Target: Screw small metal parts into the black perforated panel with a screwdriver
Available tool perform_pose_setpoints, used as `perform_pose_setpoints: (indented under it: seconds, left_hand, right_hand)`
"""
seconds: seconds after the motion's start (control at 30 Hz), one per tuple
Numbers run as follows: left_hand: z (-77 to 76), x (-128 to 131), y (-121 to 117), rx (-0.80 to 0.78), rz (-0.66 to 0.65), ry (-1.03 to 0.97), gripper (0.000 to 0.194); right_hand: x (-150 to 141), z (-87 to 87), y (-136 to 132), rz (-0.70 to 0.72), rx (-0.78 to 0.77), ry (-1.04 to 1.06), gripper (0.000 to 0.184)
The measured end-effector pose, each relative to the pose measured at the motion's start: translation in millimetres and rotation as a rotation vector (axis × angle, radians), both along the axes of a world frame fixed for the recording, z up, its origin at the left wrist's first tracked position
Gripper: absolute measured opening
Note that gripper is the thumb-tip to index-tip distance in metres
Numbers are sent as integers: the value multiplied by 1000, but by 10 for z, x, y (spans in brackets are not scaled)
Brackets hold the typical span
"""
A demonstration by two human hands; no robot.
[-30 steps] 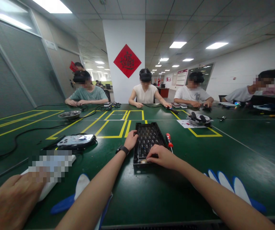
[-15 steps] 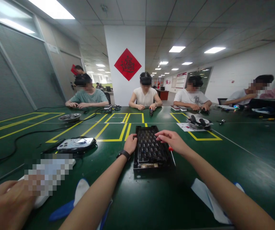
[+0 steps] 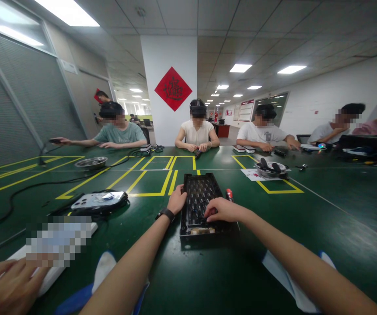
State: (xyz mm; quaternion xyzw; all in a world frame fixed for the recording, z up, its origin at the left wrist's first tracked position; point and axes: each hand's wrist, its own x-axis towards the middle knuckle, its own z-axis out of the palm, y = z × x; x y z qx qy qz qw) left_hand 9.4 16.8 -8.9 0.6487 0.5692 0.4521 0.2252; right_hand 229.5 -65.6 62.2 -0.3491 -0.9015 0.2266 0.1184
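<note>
A black rectangular case [image 3: 197,194] with rows of small shiny metal parts inside lies flat on the green table in front of me. My left hand [image 3: 177,199], with a dark band at the wrist, holds the case by its left side. Over the lower right part of the case, my right hand [image 3: 223,211] has its fingers pinched together and pointing down inside; whatever is between the fingertips is hidden. A screwdriver with a red and black handle [image 3: 229,194] lies along the right side, its shaft partly behind my right hand.
Another person's hand [image 3: 9,284] rests on a white device at lower left. Beyond it lie a phone [image 3: 98,200] and black cables. White-and-blue gloves [image 3: 105,271] lie near my forearms. Metal bowls [image 3: 91,163] stand farther back on the yellow-taped table [image 3: 162,271]. People sit opposite.
My right hand has moved down and left over the case, its fingers now lower inside it. My left hand stays on the case's side. A person opposite has stretched out an arm.
</note>
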Motion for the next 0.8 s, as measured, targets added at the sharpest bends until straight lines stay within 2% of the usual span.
perform_pose_setpoints:
  seconds: [0.2, 0.5, 0.67, 0.73, 0.8]
  left_hand:
    - [12, 6, -7, -6, 8, -29, 45]
    - [23, 4, -12, -22, -8, -38, 46]
    - [43, 16, -37, -16, -4, 2, 46]
    - [53, 16, -51, -21, 28, 51, 45]
    - [62, 8, -62, -34, 79, 93, 43]
  right_hand:
    - [-43, -160, -18, -91, 102, 30, 20]
    - [-27, -134, -97, -229, 250, 53, 18]
    - [-41, -131, -126, -220, 227, 92, 13]
    - [-48, -109, -139, -208, 276, 93, 15]
    - [-27, -83, -135, -277, 378, 113, 21]
